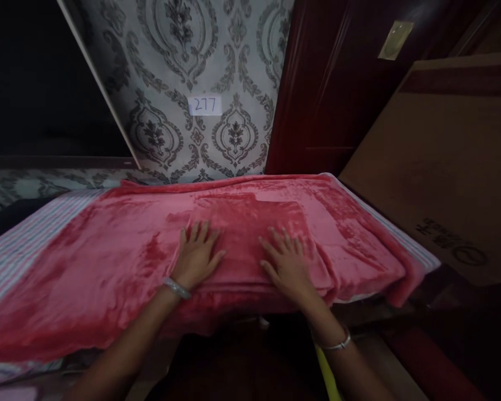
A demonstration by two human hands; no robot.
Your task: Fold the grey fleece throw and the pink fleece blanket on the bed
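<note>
A folded square of plush red-pink fabric (pixel 242 239) lies in the middle of a larger red-pink plush blanket (pixel 121 256). Flat on the square's left side rests my left hand (pixel 195 253), fingers spread and pointing away from me. My right hand (pixel 286 262) lies on its right side, fingers likewise apart. Neither hand grips anything. The near edge of the square shows stacked fold layers between my wrists. Beneath the blanket, a striped sheet (pixel 37 234) shows at the left and along the right edge.
A large cardboard box (pixel 446 161) stands at the right. Behind the surface are patterned wallpaper (pixel 162 83) with a paper label (pixel 205 105) marked 277, and a dark red door (pixel 317 83). A dark screen (pixel 50 83) fills the upper left.
</note>
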